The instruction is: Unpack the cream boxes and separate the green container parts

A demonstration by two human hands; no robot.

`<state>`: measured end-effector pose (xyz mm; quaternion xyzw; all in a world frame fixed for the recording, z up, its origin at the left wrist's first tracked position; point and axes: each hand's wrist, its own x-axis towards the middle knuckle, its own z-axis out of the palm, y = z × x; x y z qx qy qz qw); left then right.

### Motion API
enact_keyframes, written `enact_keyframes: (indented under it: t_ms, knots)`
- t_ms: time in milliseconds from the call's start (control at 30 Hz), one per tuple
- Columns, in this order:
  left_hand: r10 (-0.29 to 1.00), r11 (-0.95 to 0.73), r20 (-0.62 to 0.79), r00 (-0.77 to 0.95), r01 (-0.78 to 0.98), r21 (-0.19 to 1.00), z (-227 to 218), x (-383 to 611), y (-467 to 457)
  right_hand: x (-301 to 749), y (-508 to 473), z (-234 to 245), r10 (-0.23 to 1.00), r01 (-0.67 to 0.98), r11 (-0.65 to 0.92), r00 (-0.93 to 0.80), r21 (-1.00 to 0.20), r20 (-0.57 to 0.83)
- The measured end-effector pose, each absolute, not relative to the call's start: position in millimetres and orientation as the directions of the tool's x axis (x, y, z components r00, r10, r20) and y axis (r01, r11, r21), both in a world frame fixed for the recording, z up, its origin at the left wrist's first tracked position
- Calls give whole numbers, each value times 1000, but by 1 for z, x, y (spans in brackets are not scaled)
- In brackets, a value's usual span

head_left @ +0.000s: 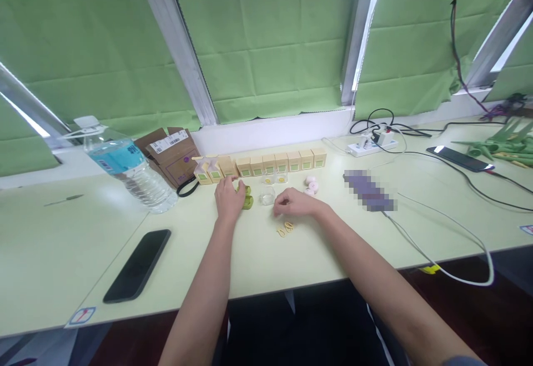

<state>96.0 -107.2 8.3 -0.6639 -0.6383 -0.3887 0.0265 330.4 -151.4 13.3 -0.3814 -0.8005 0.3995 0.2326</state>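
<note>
My left hand (229,199) lies beside small green round pieces (247,202), thumb against or just over them and fingers apart. Curled inward, my right hand (295,202) is close to the right side of a small clear cup (267,196); whatever its fingertips pinch is hidden. Just below that hand are yellowish loops (285,228) on the table. Two clear cups with yellow marks (275,178) stand behind. Pink round pieces (311,185) sit to the right. A row of small cream boxes (281,162) runs along the back, those at the left end with open flaps.
A large water bottle (133,169) and an open cardboard carton (170,158) stand at the left, with a black phone (138,266) in front. On the right are a blurred purple item (368,190), a power strip (372,146), cables and another phone (460,158).
</note>
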Motion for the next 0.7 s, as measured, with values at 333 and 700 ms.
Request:
enact_keyframes:
  t_ms: [333,700]
  knots:
    - [742,-649,457,491,697,305,19,117,-129,328,-147,3,821,451,498,-519,-741,237]
    - [817,-540,425,390,777,324,12,121,-126,327,-148,3,821,466,495,-526,-734,220]
